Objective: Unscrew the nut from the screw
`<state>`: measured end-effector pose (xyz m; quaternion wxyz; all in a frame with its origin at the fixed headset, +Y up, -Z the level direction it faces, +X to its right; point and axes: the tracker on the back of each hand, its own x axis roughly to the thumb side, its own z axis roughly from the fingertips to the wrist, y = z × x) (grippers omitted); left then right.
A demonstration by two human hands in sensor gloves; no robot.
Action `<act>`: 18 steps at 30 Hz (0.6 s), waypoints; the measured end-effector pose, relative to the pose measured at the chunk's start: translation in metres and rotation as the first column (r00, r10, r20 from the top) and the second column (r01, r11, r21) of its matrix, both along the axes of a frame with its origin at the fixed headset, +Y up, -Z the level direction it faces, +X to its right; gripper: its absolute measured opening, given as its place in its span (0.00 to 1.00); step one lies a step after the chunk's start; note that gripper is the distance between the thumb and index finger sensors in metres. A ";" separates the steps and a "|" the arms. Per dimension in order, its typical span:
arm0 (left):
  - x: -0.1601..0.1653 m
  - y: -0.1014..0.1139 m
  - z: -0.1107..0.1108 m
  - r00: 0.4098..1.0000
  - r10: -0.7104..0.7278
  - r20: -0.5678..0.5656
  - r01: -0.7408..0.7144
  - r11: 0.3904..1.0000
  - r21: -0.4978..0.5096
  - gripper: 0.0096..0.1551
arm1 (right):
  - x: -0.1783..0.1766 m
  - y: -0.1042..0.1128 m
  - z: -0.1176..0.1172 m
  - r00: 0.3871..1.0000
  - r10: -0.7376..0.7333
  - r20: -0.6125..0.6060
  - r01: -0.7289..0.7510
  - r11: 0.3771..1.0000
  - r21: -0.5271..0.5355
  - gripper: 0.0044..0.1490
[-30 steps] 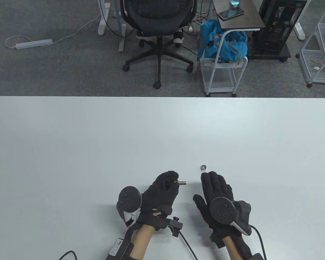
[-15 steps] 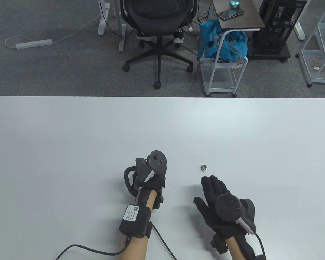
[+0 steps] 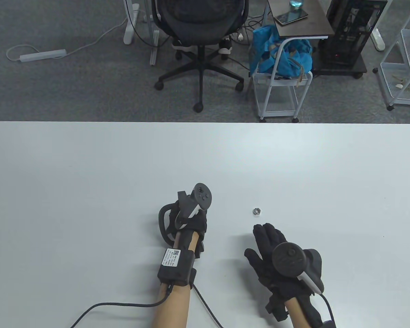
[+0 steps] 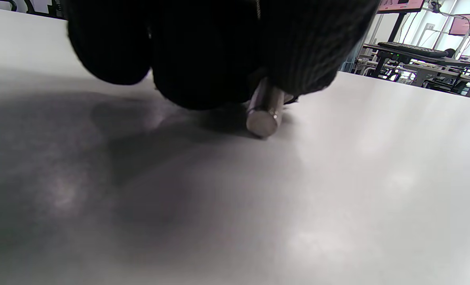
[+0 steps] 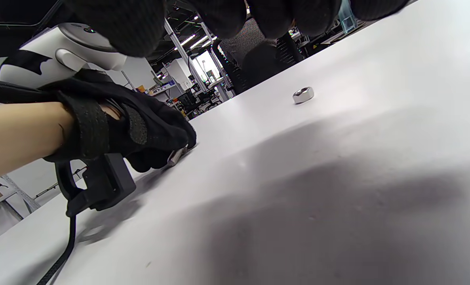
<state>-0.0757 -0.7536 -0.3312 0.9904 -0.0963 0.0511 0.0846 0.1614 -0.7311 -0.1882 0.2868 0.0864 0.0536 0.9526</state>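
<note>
A small silver hex nut [image 3: 257,212] lies by itself on the white table [image 3: 123,164]; it also shows in the right wrist view [image 5: 303,95]. My left hand [image 3: 192,223] is turned knuckles-up, its fingers hidden under the tracker in the table view. In the left wrist view its fingers [image 4: 219,59] grip the silver screw [image 4: 263,114], whose free end touches the tabletop. The right wrist view shows the same screw [image 5: 175,156] poking out of the left hand [image 5: 155,126]. My right hand [image 3: 267,237] is spread open and empty, a little behind the nut.
Cables run from both wrists toward the table's near edge [image 3: 123,305]. Beyond the far edge stand an office chair [image 3: 200,20], a white cart with a blue bag [image 3: 280,54] and a wire rack [image 3: 405,61].
My left hand has rolled over and moved forward, bringing the screw down onto the table. My right hand has drawn back slightly. The nut has not moved.
</note>
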 end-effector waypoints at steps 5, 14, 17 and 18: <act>0.005 -0.001 0.002 0.997 -0.078 0.009 0.078 0.997 0.014 0.21 | 0.001 0.001 -0.001 1.000 -0.008 0.002 0.008 1.000 -0.005 0.50; -0.010 0.036 0.030 0.999 -0.023 0.035 0.020 0.995 0.098 0.40 | 0.005 0.002 -0.001 1.000 -0.008 0.011 0.008 1.000 0.008 0.51; -0.015 0.061 0.057 0.991 0.031 0.131 -0.060 0.974 0.219 0.42 | 0.007 0.005 0.000 1.000 -0.001 0.005 0.000 0.999 0.034 0.52; -0.016 0.068 0.065 0.986 0.044 0.158 -0.084 0.963 0.257 0.41 | 0.007 0.006 0.001 1.000 0.002 0.004 -0.003 0.999 0.042 0.52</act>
